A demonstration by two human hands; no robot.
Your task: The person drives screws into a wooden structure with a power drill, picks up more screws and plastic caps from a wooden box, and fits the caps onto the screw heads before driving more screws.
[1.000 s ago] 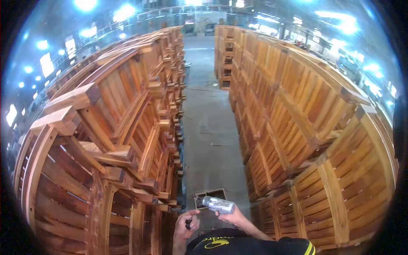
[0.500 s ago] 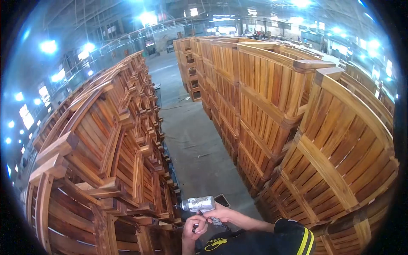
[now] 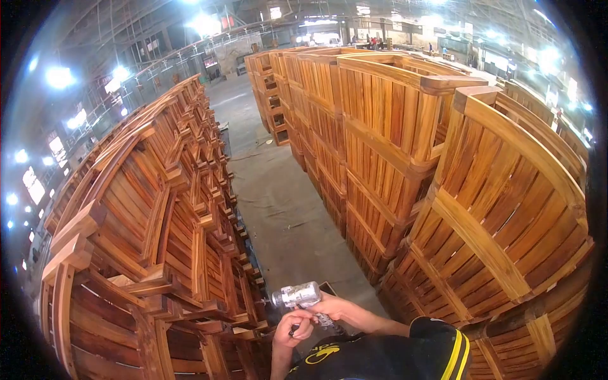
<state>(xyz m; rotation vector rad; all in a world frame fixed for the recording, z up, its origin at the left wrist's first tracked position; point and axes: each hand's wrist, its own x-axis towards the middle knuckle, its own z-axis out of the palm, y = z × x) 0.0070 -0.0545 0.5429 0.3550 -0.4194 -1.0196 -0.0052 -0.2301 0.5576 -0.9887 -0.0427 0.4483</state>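
Silver-grey power drill [image 3: 297,294] is at near centre; the right hand [image 3: 333,306] grips it from behind, probably so its nose faces the left stack of brown slatted wooden furniture [image 3: 123,180]. The left hand [image 3: 300,324] curls around a small black object [image 3: 293,330].

Power drill [image 3: 296,294]: 1 of these, silver-grey body, dark smudgy patches, looks kinda beat up
Drill pose: body near level, nose to the left of the view, handle slanting down and right
Drill spot: gripped in the right hand [image 3: 335,308]
Black piece [image 3: 293,330]: 1 small bit in the left hand [image 3: 301,325], mostly covered, can't tell what
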